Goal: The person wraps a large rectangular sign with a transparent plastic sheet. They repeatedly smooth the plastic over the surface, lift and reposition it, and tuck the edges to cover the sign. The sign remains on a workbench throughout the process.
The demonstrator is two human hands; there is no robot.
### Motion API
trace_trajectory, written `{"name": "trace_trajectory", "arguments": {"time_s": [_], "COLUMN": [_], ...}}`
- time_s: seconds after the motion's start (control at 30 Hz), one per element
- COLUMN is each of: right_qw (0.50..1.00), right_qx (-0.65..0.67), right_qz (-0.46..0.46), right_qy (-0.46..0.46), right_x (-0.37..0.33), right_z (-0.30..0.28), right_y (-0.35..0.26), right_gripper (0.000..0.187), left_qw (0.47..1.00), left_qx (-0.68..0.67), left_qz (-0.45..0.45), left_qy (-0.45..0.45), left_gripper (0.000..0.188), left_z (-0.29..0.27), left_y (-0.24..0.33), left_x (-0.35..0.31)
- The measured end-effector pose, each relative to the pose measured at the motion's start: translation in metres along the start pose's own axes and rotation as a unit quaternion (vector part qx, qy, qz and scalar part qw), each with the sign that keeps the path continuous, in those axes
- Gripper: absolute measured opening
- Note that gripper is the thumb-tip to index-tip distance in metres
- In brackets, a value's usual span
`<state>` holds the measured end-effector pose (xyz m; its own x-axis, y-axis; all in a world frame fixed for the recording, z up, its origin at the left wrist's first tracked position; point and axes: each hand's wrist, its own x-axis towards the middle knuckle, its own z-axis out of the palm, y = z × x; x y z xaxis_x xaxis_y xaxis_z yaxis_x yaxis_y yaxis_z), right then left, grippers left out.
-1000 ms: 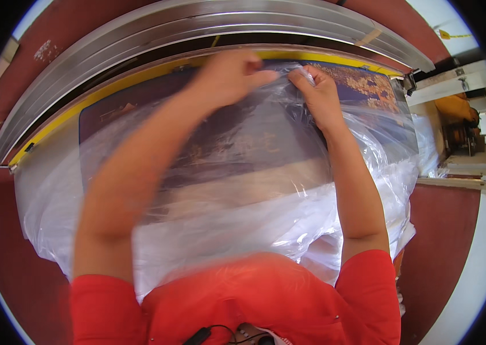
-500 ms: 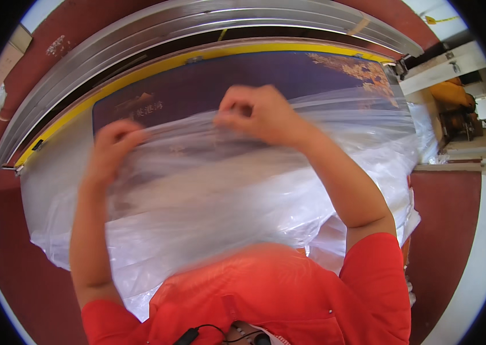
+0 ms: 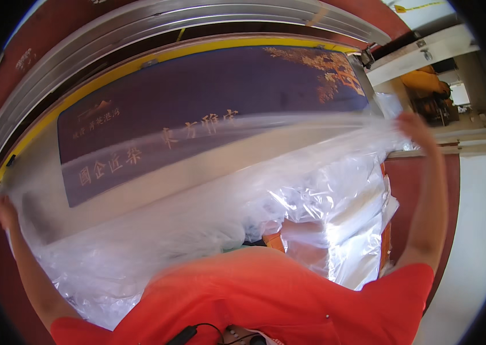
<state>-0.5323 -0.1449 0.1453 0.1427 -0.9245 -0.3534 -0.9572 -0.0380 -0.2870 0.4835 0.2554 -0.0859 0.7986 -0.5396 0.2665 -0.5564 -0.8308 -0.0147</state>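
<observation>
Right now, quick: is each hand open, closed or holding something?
Left hand: blurred at far left; open or closed cannot be told.
Right hand: closed, holding the clear plastic film.

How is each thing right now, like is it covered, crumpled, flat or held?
Clear plastic sheet: crumpled near the person, pulled tight toward the right.
Dark printed panel: lying flat, upper part bare, lower part under hazy plastic.
Left hand: at the left edge, blurred; grip unclear.
Right hand: blurred, holding the sheet's gathered right end.
Silver rail: beyond the panel, untouched.
</observation>
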Motion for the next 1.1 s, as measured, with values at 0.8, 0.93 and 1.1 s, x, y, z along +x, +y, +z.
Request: {"name": "trace_trajectory", "arguments": {"time_s": [0.8,0.93,1.1], "right_qw": [0.876,0.913,0.62], "right_qx": [-0.428,0.148,0.193], "right_qz": [-0.098,-0.375,-0.69], "right_qy": [0.198,0.058,-0.32], "right_x": [0.213,0.046,-0.143], "right_z": [0.109,0.199,0.3], "right_y": [-0.063,-0.34,-0.483], "right_gripper": [0.048,0.033,0.054], "left_qw": [0.992,0.992,0.989], "left_qx": [-0.075,-0.063,-0.074], "left_qz": [-0.019,-0.032,-0.102], "left_qy": [0.098,0.102,0.071], "left_gripper": [0.022,0.023,0.024], "left_z": [-0.023,-0.054,-0.067], "left_y": [0.031,0.057,0.056], "left_x": [-0.056,-0.071,-0.091]}}
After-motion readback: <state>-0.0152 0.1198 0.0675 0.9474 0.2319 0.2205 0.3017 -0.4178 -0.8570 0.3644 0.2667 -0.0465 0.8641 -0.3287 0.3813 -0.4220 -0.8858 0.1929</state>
